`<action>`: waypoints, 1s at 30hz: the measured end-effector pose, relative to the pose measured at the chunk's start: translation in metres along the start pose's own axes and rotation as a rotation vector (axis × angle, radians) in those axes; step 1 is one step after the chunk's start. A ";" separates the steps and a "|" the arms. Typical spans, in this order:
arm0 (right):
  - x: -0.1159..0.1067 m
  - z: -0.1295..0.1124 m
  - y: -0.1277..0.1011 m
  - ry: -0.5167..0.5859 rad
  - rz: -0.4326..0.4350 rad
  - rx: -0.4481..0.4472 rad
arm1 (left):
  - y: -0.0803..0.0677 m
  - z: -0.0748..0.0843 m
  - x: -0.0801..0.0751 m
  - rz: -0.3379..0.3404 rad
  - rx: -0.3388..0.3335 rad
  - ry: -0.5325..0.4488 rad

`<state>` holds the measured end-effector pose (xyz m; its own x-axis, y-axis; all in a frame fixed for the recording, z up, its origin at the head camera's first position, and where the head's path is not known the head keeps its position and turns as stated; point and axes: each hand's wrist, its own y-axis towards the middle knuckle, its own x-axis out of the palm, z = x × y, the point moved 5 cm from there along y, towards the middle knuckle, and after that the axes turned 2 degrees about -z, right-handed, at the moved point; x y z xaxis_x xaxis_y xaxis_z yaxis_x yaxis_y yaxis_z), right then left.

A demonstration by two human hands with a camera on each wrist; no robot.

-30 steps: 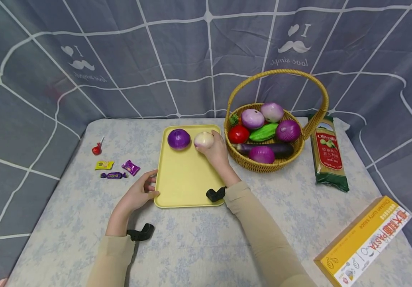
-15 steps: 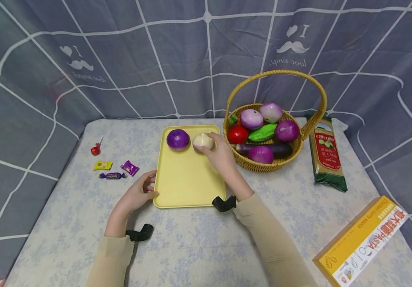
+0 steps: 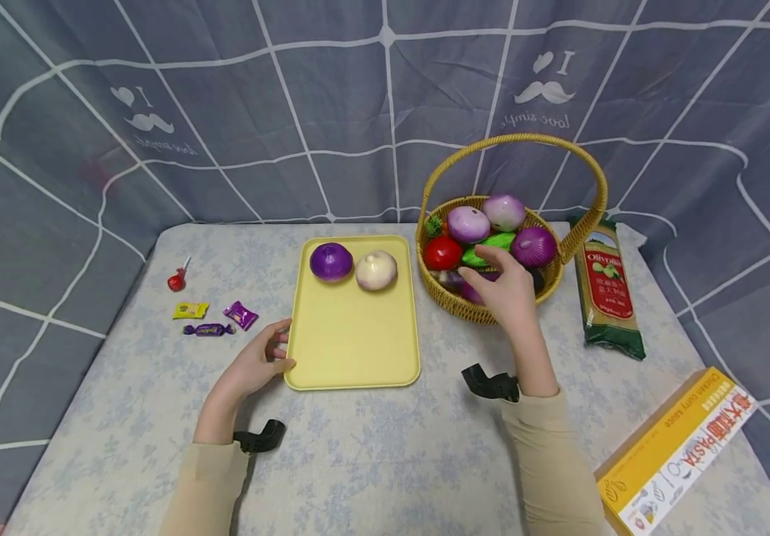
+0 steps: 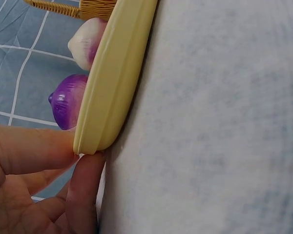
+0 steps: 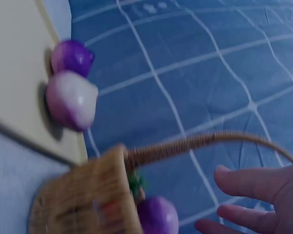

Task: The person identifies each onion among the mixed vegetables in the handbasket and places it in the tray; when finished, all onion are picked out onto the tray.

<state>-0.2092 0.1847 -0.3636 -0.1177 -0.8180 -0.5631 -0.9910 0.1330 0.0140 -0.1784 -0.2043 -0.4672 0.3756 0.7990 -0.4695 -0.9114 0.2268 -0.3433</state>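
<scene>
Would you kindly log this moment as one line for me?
left hand: touching yellow tray, left side | right hand: over wicker basket, holding nothing | on tray: purple bulb, pale bulb

Looks bright and evenly lit in the head view, with soft shadows beside the sleeves (image 3: 549,454) and glints on the pale onion (image 3: 376,272). Runs dimmer, bluer in the right wrist view, smearing the basket (image 5: 88,197). Leaves the tablecloth (image 4: 215,117) blurred at the left wrist.

"Olivoilà" on the far-right packet (image 3: 608,292); "Chicken curry sauce", "PASTA" on the near-right box (image 3: 676,450); mirrored "I", "love" on the curtain (image 3: 348,104).
</scene>
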 end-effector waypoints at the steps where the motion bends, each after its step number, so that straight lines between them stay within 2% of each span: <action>1: -0.005 0.006 0.002 -0.014 -0.011 0.014 | 0.000 0.000 0.000 0.001 0.000 0.001; 6: -0.018 0.026 0.008 -0.052 -0.127 0.067 | -0.001 -0.002 0.000 -0.001 -0.001 -0.004; 14: -0.018 0.033 0.014 -0.164 -0.283 0.079 | -0.002 -0.002 0.000 -0.009 0.014 -0.016; 25: -0.013 0.040 0.020 -0.172 -0.352 0.059 | -0.002 -0.002 0.000 -0.008 0.015 -0.017; 30: -0.013 0.042 0.020 -0.168 -0.354 0.054 | -0.001 0.000 -0.001 -0.008 0.029 -0.002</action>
<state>-0.2252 0.2221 -0.3908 0.2471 -0.7164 -0.6524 -0.9632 -0.1082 -0.2460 -0.1780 -0.2058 -0.4664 0.3823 0.7985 -0.4649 -0.9130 0.2490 -0.3231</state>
